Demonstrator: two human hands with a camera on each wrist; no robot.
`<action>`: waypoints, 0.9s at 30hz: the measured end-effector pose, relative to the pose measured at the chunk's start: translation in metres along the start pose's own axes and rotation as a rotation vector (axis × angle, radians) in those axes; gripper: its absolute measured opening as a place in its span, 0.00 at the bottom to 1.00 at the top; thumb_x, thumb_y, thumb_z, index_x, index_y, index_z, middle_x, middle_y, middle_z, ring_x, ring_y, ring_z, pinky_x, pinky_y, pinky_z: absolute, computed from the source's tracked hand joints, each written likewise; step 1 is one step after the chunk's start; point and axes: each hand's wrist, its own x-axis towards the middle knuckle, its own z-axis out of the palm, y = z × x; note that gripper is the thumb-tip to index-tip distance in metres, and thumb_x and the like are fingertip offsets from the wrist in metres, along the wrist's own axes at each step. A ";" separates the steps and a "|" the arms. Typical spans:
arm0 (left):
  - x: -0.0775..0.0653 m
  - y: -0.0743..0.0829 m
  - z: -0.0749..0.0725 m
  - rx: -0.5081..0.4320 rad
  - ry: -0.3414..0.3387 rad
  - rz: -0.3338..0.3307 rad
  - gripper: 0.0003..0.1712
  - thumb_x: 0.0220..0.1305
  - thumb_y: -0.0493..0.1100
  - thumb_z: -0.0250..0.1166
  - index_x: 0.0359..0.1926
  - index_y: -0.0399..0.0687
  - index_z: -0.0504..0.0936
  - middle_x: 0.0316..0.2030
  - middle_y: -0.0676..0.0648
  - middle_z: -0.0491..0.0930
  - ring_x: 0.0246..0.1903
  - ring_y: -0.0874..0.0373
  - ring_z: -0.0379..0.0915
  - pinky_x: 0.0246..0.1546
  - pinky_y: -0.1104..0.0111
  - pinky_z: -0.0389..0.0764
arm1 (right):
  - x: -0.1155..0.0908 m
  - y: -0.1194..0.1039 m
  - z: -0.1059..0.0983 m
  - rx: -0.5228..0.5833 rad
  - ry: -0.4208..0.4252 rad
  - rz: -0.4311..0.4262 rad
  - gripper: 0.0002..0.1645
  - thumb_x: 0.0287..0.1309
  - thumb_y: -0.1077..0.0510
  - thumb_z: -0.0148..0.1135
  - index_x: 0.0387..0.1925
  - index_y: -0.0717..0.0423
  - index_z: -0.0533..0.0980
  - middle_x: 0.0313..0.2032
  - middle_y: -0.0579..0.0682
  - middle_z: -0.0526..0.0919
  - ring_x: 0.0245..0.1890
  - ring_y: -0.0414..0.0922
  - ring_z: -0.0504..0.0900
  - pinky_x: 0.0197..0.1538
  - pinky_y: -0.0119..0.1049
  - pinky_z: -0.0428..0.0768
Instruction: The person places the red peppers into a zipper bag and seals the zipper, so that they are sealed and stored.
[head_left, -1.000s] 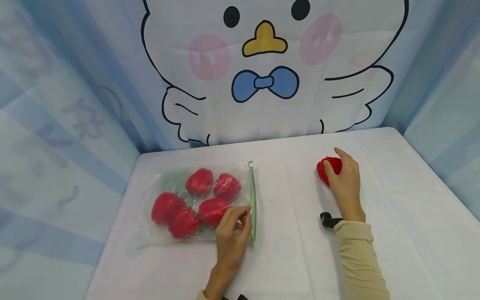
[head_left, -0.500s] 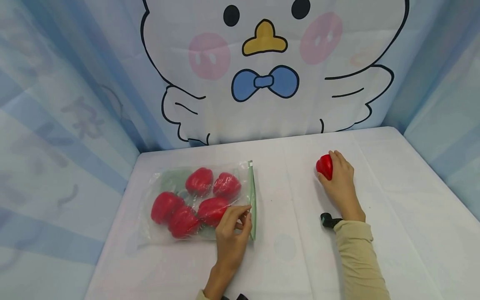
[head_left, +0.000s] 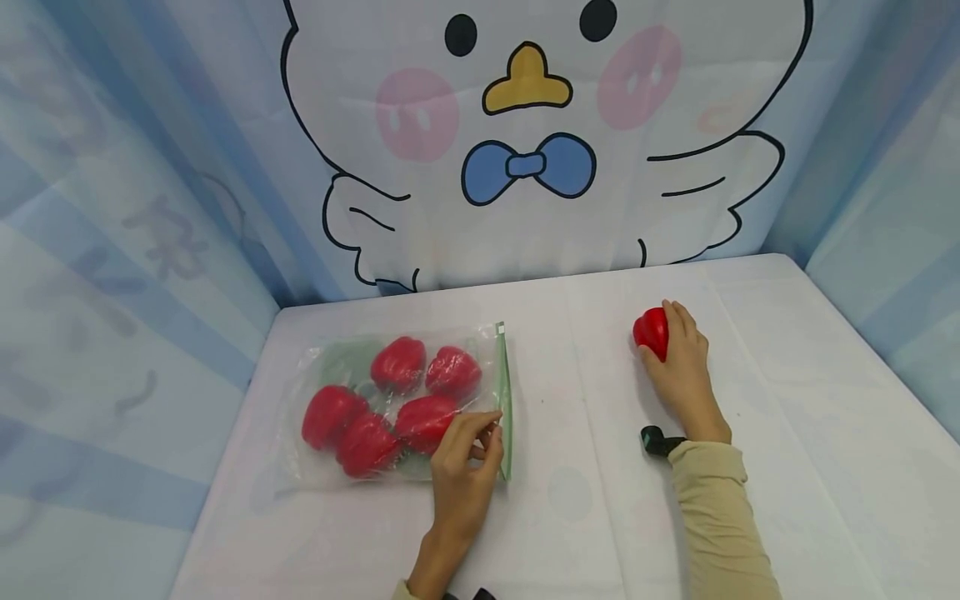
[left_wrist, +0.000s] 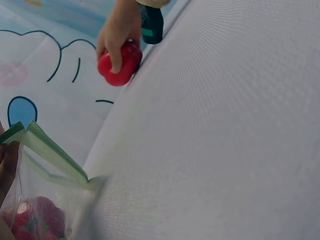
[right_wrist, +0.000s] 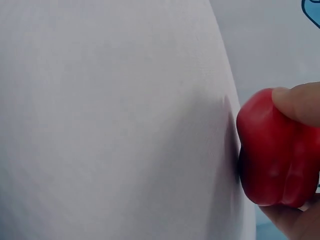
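Observation:
On the right of the table, my right hand grips a red bell pepper. The right wrist view shows this bell pepper close up, a thumb on one side and a finger on the other. To the left lies a clear zip bag with a green edge and several red bell peppers inside. My left hand pinches the bag near its green edge. In the left wrist view, the mouth of the bag stands parted, with peppers low inside.
A white cloth covers the table. Behind it hangs a curtain with a cartoon face and a blue bow tie, and blue curtains flank the sides. A black wrist camera sits at the right cuff.
My right hand has closed its fingers over the far side of the bell pepper and turned it slightly. The left hand and the bag have stayed in place.

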 end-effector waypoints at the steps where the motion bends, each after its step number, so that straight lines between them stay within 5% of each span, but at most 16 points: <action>1: 0.000 0.000 0.000 0.001 0.001 0.000 0.17 0.61 0.25 0.70 0.50 0.42 0.86 0.38 0.46 0.84 0.31 0.60 0.78 0.30 0.83 0.81 | 0.000 0.000 0.000 0.013 0.004 0.006 0.53 0.67 0.63 0.63 0.83 0.57 0.44 0.81 0.65 0.47 0.76 0.73 0.51 0.62 0.78 0.73; 9: -0.001 0.000 0.000 -0.005 0.001 0.000 0.18 0.61 0.25 0.70 0.50 0.43 0.86 0.38 0.46 0.84 0.31 0.60 0.77 0.30 0.83 0.81 | -0.001 0.005 -0.002 0.191 0.004 0.044 0.49 0.72 0.57 0.59 0.84 0.54 0.43 0.82 0.65 0.49 0.79 0.69 0.52 0.70 0.75 0.66; 17: -0.001 0.000 -0.001 -0.007 -0.003 -0.013 0.17 0.62 0.26 0.70 0.51 0.44 0.86 0.39 0.47 0.84 0.32 0.60 0.77 0.30 0.82 0.82 | 0.004 0.003 -0.002 0.518 -0.124 0.154 0.45 0.78 0.46 0.51 0.85 0.43 0.43 0.84 0.56 0.45 0.83 0.62 0.44 0.79 0.67 0.59; 22: -0.001 0.000 0.000 -0.005 -0.002 -0.019 0.17 0.63 0.27 0.70 0.51 0.44 0.86 0.38 0.47 0.84 0.32 0.60 0.78 0.31 0.83 0.82 | 0.004 -0.003 -0.001 0.701 -0.233 0.171 0.43 0.79 0.42 0.49 0.85 0.42 0.45 0.84 0.54 0.45 0.81 0.56 0.47 0.80 0.43 0.66; 27: 0.000 0.000 -0.001 -0.005 -0.005 -0.025 0.17 0.63 0.27 0.70 0.51 0.44 0.86 0.39 0.47 0.84 0.34 0.59 0.79 0.31 0.82 0.82 | 0.002 -0.014 0.003 0.746 -0.297 0.145 0.44 0.77 0.37 0.50 0.84 0.44 0.49 0.82 0.55 0.50 0.77 0.54 0.55 0.60 0.19 0.77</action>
